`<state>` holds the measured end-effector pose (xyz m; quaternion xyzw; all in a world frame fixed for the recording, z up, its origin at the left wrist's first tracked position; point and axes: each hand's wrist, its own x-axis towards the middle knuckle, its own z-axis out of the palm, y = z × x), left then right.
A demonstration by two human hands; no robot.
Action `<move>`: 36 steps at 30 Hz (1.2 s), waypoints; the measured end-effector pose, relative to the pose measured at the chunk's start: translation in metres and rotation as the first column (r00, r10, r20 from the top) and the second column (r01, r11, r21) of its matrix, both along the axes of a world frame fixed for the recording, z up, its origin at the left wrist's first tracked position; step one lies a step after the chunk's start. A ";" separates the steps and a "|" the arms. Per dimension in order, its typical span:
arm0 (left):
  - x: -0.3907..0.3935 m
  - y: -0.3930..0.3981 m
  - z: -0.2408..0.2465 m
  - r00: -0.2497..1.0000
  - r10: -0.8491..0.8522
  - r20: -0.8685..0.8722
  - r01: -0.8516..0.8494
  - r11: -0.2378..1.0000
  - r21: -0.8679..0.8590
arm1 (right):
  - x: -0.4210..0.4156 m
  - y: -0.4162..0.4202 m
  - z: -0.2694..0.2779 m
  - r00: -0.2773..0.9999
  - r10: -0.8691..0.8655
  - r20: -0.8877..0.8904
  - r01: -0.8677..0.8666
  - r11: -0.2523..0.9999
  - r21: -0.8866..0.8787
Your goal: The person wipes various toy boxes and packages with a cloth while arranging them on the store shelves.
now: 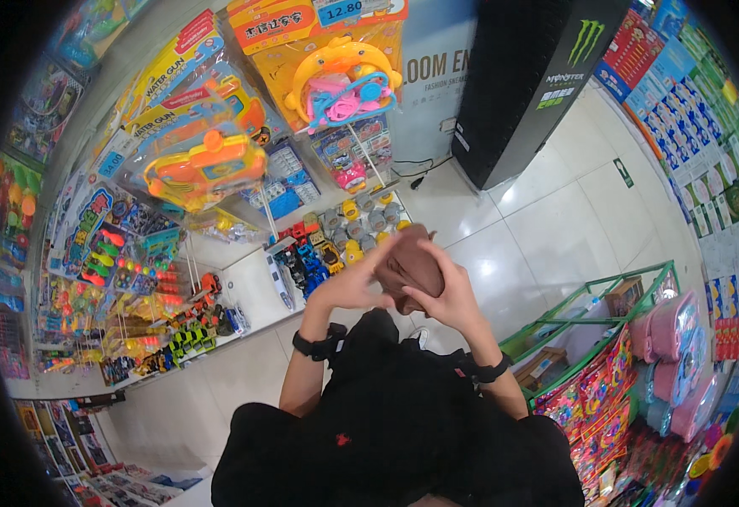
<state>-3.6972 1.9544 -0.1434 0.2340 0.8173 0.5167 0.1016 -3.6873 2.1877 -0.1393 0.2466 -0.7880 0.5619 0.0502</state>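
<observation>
A soft brown object (412,265), of a kind I cannot tell, is held up in front of my body. My right hand (450,293) grips it from the right, thumb on the near face and fingers round the far edge. On its left side is my left hand (355,279), slightly blurred, with the thumb and fingers apart; whether it touches the object cannot be told. Just beyond the hands, small grey and yellow duck-like toys (352,229) stand in rows on a white shelf, beside toy vehicles (312,256) in several colours.
Packaged water guns (208,165) and a packaged duck-shaped toy set (344,82) hang on hooks at the left and ahead. A black pillar-like stand (515,95) rises beyond the shelf. At the right is a green metal rack (604,322) with pink and blue cases (677,355) beside it.
</observation>
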 end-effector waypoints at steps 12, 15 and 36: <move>-0.084 0.043 0.017 0.988 0.001 0.157 -0.079 0.867 0.492 | -0.075 0.004 0.004 0.908 0.268 0.323 0.005 0.763 -0.647; -0.119 0.044 0.041 0.953 0.163 -0.254 -0.057 0.924 0.378 | -0.105 0.005 0.019 0.888 0.247 0.388 0.091 0.732 -0.675; -0.238 -0.129 0.066 0.349 0.882 -0.317 -0.755 0.465 0.463 | -0.267 -0.051 0.027 0.901 0.426 0.085 -0.390 0.879 -0.274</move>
